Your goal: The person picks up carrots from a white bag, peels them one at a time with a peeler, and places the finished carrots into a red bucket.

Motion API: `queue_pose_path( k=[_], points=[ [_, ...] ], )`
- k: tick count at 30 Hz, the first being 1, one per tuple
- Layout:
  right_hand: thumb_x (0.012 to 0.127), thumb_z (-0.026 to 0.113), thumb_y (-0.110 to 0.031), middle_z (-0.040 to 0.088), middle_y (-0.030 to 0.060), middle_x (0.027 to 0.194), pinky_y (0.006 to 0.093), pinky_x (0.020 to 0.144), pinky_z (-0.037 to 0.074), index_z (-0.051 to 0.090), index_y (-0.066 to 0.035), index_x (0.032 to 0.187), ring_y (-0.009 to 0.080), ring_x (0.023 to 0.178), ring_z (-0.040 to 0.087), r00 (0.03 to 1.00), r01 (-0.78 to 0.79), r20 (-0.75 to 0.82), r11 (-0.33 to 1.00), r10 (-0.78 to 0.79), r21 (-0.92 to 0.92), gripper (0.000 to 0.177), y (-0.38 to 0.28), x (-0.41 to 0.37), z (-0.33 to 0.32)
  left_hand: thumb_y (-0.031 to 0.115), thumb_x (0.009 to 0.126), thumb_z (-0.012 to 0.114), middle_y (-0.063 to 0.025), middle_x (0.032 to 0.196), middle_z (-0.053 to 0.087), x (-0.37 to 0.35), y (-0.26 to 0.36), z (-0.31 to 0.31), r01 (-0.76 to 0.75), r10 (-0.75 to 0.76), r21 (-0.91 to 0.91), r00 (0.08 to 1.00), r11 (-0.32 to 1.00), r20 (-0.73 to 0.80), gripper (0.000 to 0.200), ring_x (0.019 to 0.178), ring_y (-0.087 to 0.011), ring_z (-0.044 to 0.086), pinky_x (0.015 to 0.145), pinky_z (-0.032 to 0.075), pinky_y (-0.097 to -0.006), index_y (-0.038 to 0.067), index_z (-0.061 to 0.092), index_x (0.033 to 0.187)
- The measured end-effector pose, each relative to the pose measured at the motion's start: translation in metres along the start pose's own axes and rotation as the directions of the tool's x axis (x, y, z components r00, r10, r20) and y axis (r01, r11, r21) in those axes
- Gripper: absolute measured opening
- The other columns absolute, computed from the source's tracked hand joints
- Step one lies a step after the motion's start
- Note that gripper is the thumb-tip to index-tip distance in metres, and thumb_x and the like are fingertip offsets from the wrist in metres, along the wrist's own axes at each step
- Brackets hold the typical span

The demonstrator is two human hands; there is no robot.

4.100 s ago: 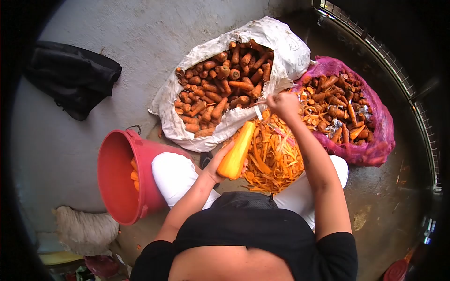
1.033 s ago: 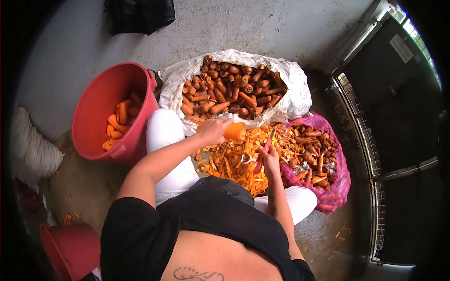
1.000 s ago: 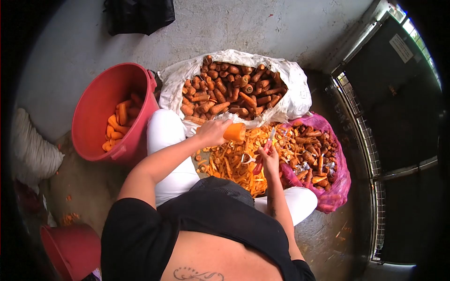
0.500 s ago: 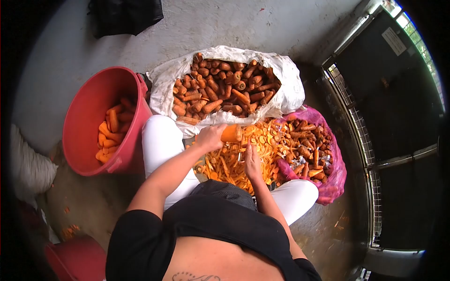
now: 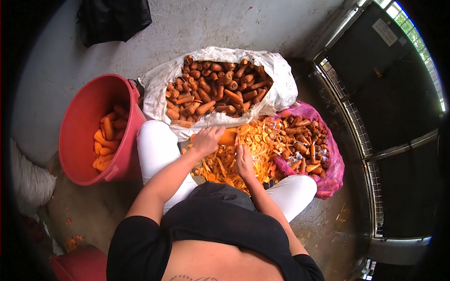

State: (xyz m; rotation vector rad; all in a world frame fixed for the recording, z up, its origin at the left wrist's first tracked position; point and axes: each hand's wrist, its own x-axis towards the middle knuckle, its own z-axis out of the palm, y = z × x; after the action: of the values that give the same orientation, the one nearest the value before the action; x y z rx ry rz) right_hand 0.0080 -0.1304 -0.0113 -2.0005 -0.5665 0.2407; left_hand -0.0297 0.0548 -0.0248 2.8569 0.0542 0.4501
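My left hand (image 5: 207,141) is closed around a thick, bright orange carrot (image 5: 228,136), whose cut end points right. Close to that end is my right hand (image 5: 243,162), its fingers held together and pointing up. Whatever it grips is too small to make out. Beneath both hands lies a heap of orange peelings and round carrot slices (image 5: 224,165). Beyond them, unpeeled carrots (image 5: 218,89) fill a torn white sack (image 5: 281,77).
At the left stands a red bucket (image 5: 70,140) holding peeled carrots (image 5: 105,140). On the right, a pink mesh bag (image 5: 335,168) holds carrot pieces. A black bag (image 5: 115,21) hangs on the wall. Another red container (image 5: 82,264) and a white sack (image 5: 30,173) are at lower left.
The carrot has turned to lie more level, and its back end now shows left of my left hand. My right hand has shifted slightly left. The whole view has tilted a little.
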Motion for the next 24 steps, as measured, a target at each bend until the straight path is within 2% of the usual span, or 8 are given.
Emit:
queue_pose_path(
  k=[15, 21, 24],
  points=[
    [0.103, 0.03, -0.038, 0.051, 0.0164, 0.069, 0.04, 0.061, 0.039, 0.048, 0.002, 0.092, 0.0284, 0.063, 0.049, 0.999, -0.002, 0.037, 0.999, 0.003, -0.034, 0.045, 0.0, 0.0, 0.003, 0.0, 0.071, 0.058, -0.0122, 0.096, 0.061, -0.001, -0.002, -0.001, 0.023, -0.023, 0.0, 0.999, 1.0, -0.049, 0.053, 0.085, -0.0285, 0.063, 0.078, 0.049, -0.0381, 0.007, 0.052, 0.122],
    [0.103, 0.029, -0.038, 0.052, 0.0165, 0.072, 0.0403, 0.064, 0.04, 0.049, 0.003, 0.096, 0.0287, 0.066, 0.049, 0.99, -0.096, 0.098, 0.994, 0.1, -0.045, 0.046, 0.0, 0.003, 0.003, 0.004, 0.071, 0.061, -0.0083, 0.089, 0.06, -0.002, -0.007, 0.0, -0.038, 0.051, 0.137, 0.995, 0.99, -0.089, 0.051, 0.079, -0.0237, 0.062, 0.073, 0.048, -0.0337, 0.009, 0.054, 0.121],
    [0.103, 0.03, -0.038, 0.052, 0.016, 0.074, 0.0391, 0.066, 0.041, 0.051, 0.004, 0.098, 0.0277, 0.068, 0.049, 0.993, -0.085, 0.083, 0.996, 0.086, -0.02, 0.047, 0.004, 0.003, 0.007, 0.005, 0.07, 0.062, -0.0066, 0.086, 0.058, -0.003, -0.01, 0.0, -0.076, 0.11, 0.209, 0.982, 0.975, -0.154, 0.051, 0.076, -0.0215, 0.062, 0.071, 0.047, -0.0317, 0.009, 0.056, 0.12]
  ],
)
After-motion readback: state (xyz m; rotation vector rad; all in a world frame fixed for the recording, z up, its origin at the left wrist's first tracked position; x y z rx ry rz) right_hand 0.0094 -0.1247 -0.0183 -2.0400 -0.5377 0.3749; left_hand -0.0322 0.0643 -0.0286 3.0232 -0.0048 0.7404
